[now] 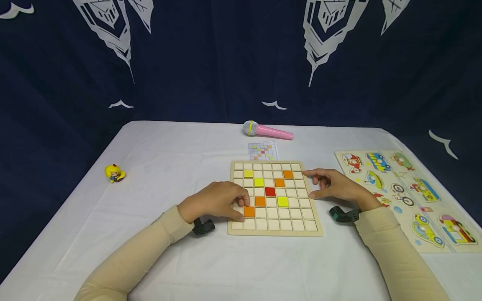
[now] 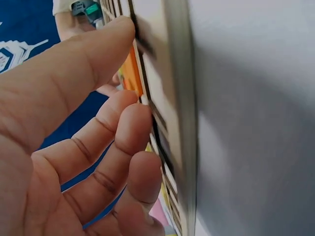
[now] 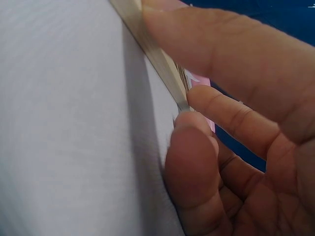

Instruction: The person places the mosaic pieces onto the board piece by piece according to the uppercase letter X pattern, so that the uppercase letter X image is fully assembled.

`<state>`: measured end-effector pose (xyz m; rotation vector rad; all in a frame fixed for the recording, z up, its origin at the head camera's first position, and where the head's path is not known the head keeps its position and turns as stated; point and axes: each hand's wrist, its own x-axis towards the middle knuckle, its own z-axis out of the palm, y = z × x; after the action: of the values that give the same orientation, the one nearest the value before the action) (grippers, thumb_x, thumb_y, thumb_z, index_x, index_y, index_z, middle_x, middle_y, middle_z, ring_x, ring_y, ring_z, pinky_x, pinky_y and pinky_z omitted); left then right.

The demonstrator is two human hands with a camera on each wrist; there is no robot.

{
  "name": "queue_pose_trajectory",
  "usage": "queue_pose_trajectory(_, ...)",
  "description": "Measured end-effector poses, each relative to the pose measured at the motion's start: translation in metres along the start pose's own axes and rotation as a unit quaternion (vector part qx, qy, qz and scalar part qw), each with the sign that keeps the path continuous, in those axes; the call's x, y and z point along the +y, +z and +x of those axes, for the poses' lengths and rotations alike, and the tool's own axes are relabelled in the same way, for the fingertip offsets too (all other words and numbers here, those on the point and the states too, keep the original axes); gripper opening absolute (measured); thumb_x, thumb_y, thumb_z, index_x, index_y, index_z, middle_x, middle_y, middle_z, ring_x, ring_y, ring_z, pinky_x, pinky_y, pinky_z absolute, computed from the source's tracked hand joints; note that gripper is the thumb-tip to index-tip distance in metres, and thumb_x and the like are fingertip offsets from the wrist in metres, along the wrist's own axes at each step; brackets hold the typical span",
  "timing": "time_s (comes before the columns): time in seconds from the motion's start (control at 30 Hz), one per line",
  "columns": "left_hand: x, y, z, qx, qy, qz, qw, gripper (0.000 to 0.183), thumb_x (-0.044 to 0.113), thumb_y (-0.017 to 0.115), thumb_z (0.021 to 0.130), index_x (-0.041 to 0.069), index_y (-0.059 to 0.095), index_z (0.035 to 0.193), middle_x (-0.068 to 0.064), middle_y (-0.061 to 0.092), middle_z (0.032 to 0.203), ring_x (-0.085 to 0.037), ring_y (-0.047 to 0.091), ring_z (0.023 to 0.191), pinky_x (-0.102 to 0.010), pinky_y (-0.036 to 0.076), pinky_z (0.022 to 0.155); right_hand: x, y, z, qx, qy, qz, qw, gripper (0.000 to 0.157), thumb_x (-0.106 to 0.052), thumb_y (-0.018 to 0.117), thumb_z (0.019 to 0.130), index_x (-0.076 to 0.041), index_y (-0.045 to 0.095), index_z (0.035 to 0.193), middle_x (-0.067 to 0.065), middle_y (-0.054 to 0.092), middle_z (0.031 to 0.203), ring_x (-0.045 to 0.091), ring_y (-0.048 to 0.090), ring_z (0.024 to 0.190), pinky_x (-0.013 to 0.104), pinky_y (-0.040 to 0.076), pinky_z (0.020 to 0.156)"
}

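A square wooden grid board [image 1: 275,232] lies on the table, its cells mostly white. Several orange tiles, three yellow tiles and one red tile [image 1: 270,191] sit flat in the cells, forming crossing diagonals. My left hand [image 1: 218,200] is over the board's left side, thumb and bent fingertips apart and touching the surface beside the lowest orange tile [image 1: 249,212]. In the left wrist view an orange tile [image 2: 131,73] shows behind the thumb and fingers. My right hand [image 1: 335,186] rests at the right edge, index fingertip and thumb against the board's rim [image 3: 162,64], other fingers loosely curled.
A small printed pattern card [image 1: 262,151] lies behind the board, and a pink toy microphone [image 1: 269,131] behind that. At the right is a vehicle picture puzzle [image 1: 408,200]. A yellow-haired figurine [image 1: 114,173] stands at the left. Dark patterned cloth [image 1: 211,62] hangs behind the table.
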<state>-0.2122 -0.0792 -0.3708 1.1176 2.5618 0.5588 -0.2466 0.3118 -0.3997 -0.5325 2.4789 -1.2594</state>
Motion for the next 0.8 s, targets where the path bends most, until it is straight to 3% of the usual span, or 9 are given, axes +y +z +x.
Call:
queue_pose_trajectory(0.2,-0.010,-0.008,-0.002,-0.001,-0.001,-0.042,0.9991,0.028,0.027,0.092,0.088,0.019,0.075,0.108,0.013,0.068,0.095,-0.007,0.058,0.083,-0.028,0.049,0.079,0.002,0.000,0.000,0.000,0.005,0.004,1.000,0.073,-0.004,0.088,0.087,0.012,0.054,0.150,0.010,0.049,0.103,0.016,0.045,0.081,0.026,0.040,0.069)
queue_pose_trajectory(0.5,-0.040,-0.032,-0.010,0.000,-0.008,-0.127,0.9919,0.032,0.018,0.090,0.090,0.009,0.075,0.116,0.002,0.072,0.105,-0.013,0.064,0.093,-0.034,0.053,0.091,0.000,0.000,0.000,0.000,0.006,0.009,1.000,0.073,-0.003,0.088,0.087,0.012,0.054,0.150,0.011,0.049,0.103,0.016,0.045,0.081,0.026,0.039,0.069)
queue_pose_trajectory(0.67,-0.059,-0.043,-0.017,-0.017,-0.025,-0.150,0.9882,0.032,0.014,0.088,0.090,0.007,0.077,0.120,0.000,0.074,0.111,-0.015,0.065,0.096,-0.038,0.052,0.096,-0.001,0.000,0.000,0.000,0.005,0.001,1.000,0.072,-0.003,0.088,0.087,0.011,0.055,0.149,0.011,0.049,0.103,0.016,0.045,0.081,0.026,0.039,0.069)
queue_pose_trajectory(0.8,-0.071,-0.047,-0.022,-0.040,-0.038,-0.171,0.9838,0.033,0.007,0.084,0.088,0.005,0.078,0.120,-0.003,0.075,0.114,-0.015,0.064,0.097,-0.035,0.051,0.095,-0.001,0.000,0.000,0.001,0.006,-0.002,1.000,0.073,-0.004,0.088,0.087,0.011,0.054,0.150,0.010,0.049,0.103,0.016,0.045,0.081,0.026,0.039,0.069)
